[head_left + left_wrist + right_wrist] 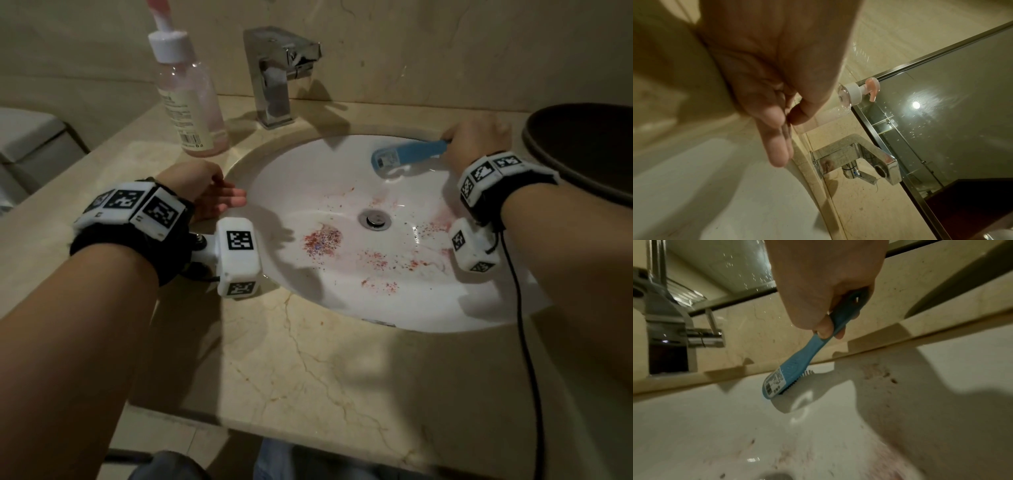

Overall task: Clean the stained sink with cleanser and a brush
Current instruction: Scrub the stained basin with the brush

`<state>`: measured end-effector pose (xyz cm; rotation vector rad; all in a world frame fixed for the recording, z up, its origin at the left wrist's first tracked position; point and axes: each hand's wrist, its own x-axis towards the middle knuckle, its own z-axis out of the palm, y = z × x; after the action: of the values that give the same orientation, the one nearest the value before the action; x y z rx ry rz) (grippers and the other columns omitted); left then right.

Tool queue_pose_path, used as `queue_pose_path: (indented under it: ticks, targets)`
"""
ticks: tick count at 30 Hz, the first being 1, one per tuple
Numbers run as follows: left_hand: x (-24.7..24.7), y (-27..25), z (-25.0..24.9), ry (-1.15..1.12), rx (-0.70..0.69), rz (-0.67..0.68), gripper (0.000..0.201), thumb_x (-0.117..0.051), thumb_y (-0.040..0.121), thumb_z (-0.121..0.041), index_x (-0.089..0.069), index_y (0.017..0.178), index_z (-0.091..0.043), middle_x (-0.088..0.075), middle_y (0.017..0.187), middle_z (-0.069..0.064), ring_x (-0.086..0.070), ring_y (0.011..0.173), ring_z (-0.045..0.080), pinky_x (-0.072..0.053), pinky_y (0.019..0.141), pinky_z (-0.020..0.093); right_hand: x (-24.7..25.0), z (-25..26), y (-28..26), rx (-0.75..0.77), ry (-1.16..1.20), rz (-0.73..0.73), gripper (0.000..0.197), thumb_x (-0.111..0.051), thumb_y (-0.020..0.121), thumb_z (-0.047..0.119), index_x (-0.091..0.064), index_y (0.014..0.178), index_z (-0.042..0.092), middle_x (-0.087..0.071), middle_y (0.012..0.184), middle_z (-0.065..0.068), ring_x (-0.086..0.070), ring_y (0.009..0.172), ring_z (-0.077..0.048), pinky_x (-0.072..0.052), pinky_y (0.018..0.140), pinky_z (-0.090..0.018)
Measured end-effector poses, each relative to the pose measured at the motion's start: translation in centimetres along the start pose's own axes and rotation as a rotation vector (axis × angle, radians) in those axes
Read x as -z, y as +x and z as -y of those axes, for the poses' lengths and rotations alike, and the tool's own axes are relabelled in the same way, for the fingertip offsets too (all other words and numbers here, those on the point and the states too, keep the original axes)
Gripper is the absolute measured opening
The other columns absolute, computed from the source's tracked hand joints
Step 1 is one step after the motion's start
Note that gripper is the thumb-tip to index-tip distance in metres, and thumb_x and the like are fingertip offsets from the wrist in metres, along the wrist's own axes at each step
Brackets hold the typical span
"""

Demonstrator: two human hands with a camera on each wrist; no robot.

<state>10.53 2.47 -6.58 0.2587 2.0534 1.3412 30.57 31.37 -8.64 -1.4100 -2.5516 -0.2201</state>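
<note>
While the brush [407,158] is gripped by the right hand [476,140] with curled fingers at the sink's [404,308] back wall, scrubbing is barely started; stains [322,241] near the drain need reaching next. Left hand [202,188] rests open.

Head view above, wrists near sink [404,308]

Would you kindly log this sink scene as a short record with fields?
sink: white basin set in a beige marble counter
stains: reddish specks around the drain, not yet scrubbed
brush: blue brush, head over the basin's far wall, bristles down
right hand: grips the brush handle
left hand: holds nothing, fingers straight at the basin's left rim
cleanser: pump bottle upright on the counter, left of the faucet
</note>
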Motion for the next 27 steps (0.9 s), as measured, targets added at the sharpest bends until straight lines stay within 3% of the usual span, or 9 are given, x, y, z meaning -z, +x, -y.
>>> queue_pose_path:
  ticks: [3,6,8,11,15,17,20,24,27]
  targets:
    - [0.0,-0.1,0.0,0.004,-0.003,-0.005,0.030,-0.026,0.097,-0.009,-0.046,0.075,-0.008,-0.064,0.068,0.001,-0.059,0.033,0.002,-0.034,0.030,0.004,-1.8,-0.8,-1.7,-0.063,-0.055,0.026,0.021,-0.051,0.087,0.006,-0.070,0.096,0.008,-0.062,0.103,-0.022,-0.050,0.105,-0.033,-0.033,0.095,-0.040]
    - [-0.1,0.0,0.0,0.014,-0.004,-0.004,0.030,-0.025,0.097,-0.009,-0.046,0.075,-0.008,-0.063,0.070,0.001,-0.059,0.034,0.001,-0.033,0.031,0.004,-1.9,-0.8,-2.2,-0.049,-0.084,0.044,0.023,-0.055,0.083,0.006,-0.070,0.099,0.013,-0.060,0.103,-0.018,-0.047,0.106,-0.032,-0.033,0.091,-0.039]
    - [-0.2,-0.1,-0.1,0.029,-0.002,0.003,0.030,-0.024,0.097,-0.010,-0.045,0.075,-0.008,-0.059,0.076,0.000,-0.058,0.033,0.001,-0.032,0.031,0.004,-1.0,-0.6,-1.4,-0.036,-0.004,-0.008,0.026,-0.055,0.086,0.011,-0.069,0.107,0.018,-0.059,0.106,-0.017,-0.046,0.109,-0.035,-0.033,0.093,-0.041]
    - [-0.2,-0.2,-0.1,0.031,-0.005,0.001,0.030,-0.025,0.097,-0.009,-0.046,0.075,-0.008,-0.058,0.077,0.001,-0.058,0.032,0.001,-0.033,0.031,0.004,0.8,-0.5,-0.5,-0.014,0.140,-0.108,0.026,-0.052,0.086,0.010,-0.069,0.104,0.018,-0.063,0.100,-0.016,-0.050,0.105,-0.037,-0.038,0.094,-0.046]
    - [-0.1,-0.3,-0.1,0.032,-0.002,0.007,0.031,-0.024,0.097,-0.009,-0.046,0.076,-0.007,-0.057,0.077,0.001,-0.058,0.032,0.001,-0.033,0.030,0.004,0.5,-0.9,-1.2,-0.067,0.166,-0.023,0.026,-0.053,0.085,0.009,-0.070,0.103,0.014,-0.064,0.101,-0.019,-0.053,0.105,-0.038,-0.043,0.096,-0.047]
    - [-0.1,-0.5,-0.2,0.026,0.001,0.006,0.031,-0.023,0.098,-0.008,-0.046,0.076,-0.006,-0.057,0.077,0.002,-0.058,0.033,0.003,-0.033,0.029,0.004,-0.7,-1.1,-2.1,-0.147,0.087,0.026,0.025,-0.052,0.087,0.008,-0.069,0.105,0.007,-0.062,0.109,-0.023,-0.051,0.109,-0.037,-0.040,0.099,-0.045]
    - [-0.2,-0.7,-0.2,0.044,0.008,0.008,0.032,-0.023,0.098,-0.009,-0.046,0.076,-0.006,-0.057,0.077,0.001,-0.061,0.047,0.005,-0.034,0.031,0.004,-2.1,-1.2,-3.5,-0.222,0.014,0.041,0.022,-0.045,0.088,-0.001,-0.064,0.098,-0.005,-0.058,0.111,-0.029,-0.049,0.111,-0.037,-0.032,0.099,-0.043]
    - [-0.1,-0.5,-0.2,0.035,0.000,0.007,0.031,-0.023,0.098,-0.009,-0.046,0.076,-0.007,-0.057,0.077,0.001,-0.058,0.034,0.002,-0.034,0.031,0.004,-2.5,0.0,-3.3,-0.179,0.001,0.038,0.020,-0.047,0.089,0.003,-0.064,0.097,-0.001,-0.059,0.108,-0.026,-0.050,0.109,-0.035,-0.034,0.095,-0.040]
    - [-0.1,-0.4,-0.1,0.034,0.006,0.003,0.030,-0.024,0.098,-0.009,-0.046,0.076,-0.007,-0.057,0.077,0.001,-0.058,0.033,0.001,-0.035,0.032,0.007,-2.2,2.6,-3.4,-0.096,0.012,0.081,0.019,-0.050,0.089,0.004,-0.062,0.102,-0.003,-0.059,0.110,-0.026,-0.047,0.113,-0.038,-0.036,0.095,-0.042]
